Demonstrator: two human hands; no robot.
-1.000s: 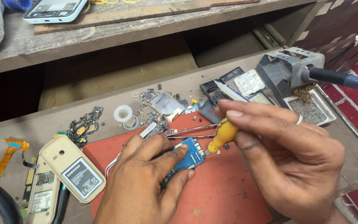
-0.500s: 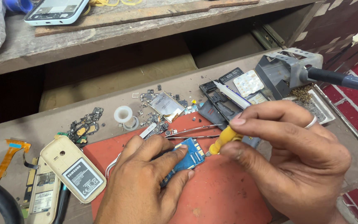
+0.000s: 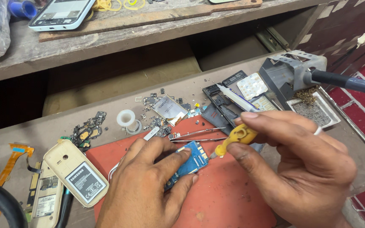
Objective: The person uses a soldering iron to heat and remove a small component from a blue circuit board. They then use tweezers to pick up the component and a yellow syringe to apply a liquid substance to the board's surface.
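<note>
My left hand (image 3: 148,185) presses a small blue circuit board (image 3: 191,162) down on a red work mat (image 3: 229,198). My right hand (image 3: 300,164) holds a yellow-handled screwdriver (image 3: 235,137), its tip touching the board's right edge. A pair of metal tweezers (image 3: 197,135) lies just beyond the board on the mat. A ring shows on a right-hand finger.
A beige phone body (image 3: 74,177) and another opened phone lie at left, beside an orange flex cable (image 3: 5,173). Loose parts, a solder spool (image 3: 127,120), dark phone frames (image 3: 224,101) and a soldering iron in its stand (image 3: 300,71) sit behind. A phone (image 3: 60,14) rests on the upper shelf.
My right hand has shifted slightly right and up with the screwdriver, tilting it; the tip stays at the board. My left hand keeps its hold.
</note>
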